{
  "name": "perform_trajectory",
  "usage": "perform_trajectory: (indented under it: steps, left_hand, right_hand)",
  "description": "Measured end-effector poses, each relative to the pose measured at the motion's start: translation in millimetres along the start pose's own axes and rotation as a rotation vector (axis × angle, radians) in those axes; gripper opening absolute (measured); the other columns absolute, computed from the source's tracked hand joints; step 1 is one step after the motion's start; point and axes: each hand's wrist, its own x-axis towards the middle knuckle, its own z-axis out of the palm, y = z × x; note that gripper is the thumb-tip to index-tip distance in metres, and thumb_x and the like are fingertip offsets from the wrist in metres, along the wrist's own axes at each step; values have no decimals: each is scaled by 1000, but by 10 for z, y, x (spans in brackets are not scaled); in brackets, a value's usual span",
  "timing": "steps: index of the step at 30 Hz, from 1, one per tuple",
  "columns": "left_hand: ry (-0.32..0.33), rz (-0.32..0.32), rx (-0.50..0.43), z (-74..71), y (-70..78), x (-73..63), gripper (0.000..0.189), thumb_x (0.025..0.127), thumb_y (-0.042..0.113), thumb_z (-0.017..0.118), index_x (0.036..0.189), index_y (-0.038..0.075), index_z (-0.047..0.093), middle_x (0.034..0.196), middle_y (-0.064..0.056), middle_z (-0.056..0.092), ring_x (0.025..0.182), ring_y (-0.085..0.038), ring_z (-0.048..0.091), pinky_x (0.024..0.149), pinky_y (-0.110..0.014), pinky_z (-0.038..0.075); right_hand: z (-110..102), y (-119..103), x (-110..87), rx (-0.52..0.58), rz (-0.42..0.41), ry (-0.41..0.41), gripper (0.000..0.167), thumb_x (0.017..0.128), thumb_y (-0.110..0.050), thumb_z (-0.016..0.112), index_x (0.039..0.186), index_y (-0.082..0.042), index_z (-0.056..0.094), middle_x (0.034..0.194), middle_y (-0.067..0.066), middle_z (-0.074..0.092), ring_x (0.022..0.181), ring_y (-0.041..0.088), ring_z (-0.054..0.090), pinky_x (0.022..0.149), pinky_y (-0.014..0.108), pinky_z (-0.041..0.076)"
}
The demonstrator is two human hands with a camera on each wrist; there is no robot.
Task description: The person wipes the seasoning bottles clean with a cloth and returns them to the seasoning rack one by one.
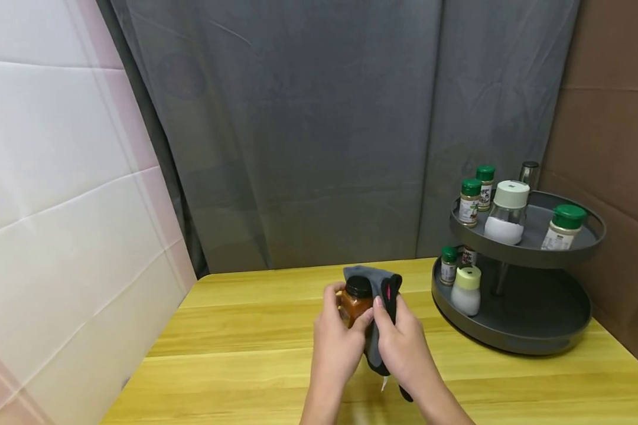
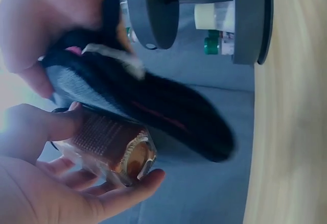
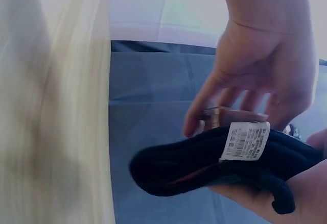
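Note:
My left hand point(image 1: 337, 342) grips a small clear spice jar point(image 1: 355, 307) with a black lid and reddish-brown contents, lifted above the table. In the left wrist view the jar point(image 2: 110, 140) lies tilted with its base outward, fingers and thumb around its sides. A folded grey cloth with black edging point(image 1: 374, 342) is pinched in my right hand point(image 1: 404, 345), thumb on the near side. The cloth touches the jar's right side. A white printed label point(image 3: 246, 141) hangs from the cloth in the right wrist view, where the cloth hides most of the jar.
On the right stands a dark grey two-tier turntable rack point(image 1: 510, 339). Its upper tier carries green-capped spice jars point(image 1: 469, 203) and a pale-lidded shaker point(image 1: 505, 218); another yellow-lidded shaker point(image 1: 466, 292) is below. Grey curtain point(image 1: 308, 147) hangs behind the wooden table point(image 1: 234, 354).

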Motion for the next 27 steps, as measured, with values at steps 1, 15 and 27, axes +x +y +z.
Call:
perform_trajectory:
  steps: [1, 15, 27]
  left_hand:
    - [10, 1, 1, -4, 6, 7, 54, 92, 10, 83, 138, 14, 54, 125, -16, 74, 99, -20, 72, 80, -35, 62]
    - [-75, -1, 1, 20, -3, -21, 52, 94, 13, 82, 137, 15, 54, 124, -14, 74, 92, -15, 69, 73, -27, 59]
    - [30, -133, -421, -101, 17, 34, 51, 106, 24, 67, 154, 15, 49, 151, -15, 53, 122, -31, 66, 90, -46, 63]
  right_hand:
    - [10, 14, -1, -8, 3, -6, 45, 115, -38, 44, 143, -4, 54, 144, 24, 64, 137, 37, 60, 110, 62, 51]
    - [-120, -83, 9, 64, -1, 8, 54, 116, -42, 41, 155, -5, 45, 157, 22, 55, 149, 41, 49, 119, 67, 40]
    - [-53, 57, -13, 27, 98, -91, 55, 115, -39, 42, 156, -2, 45, 157, 27, 53, 146, 45, 52, 114, 67, 45]
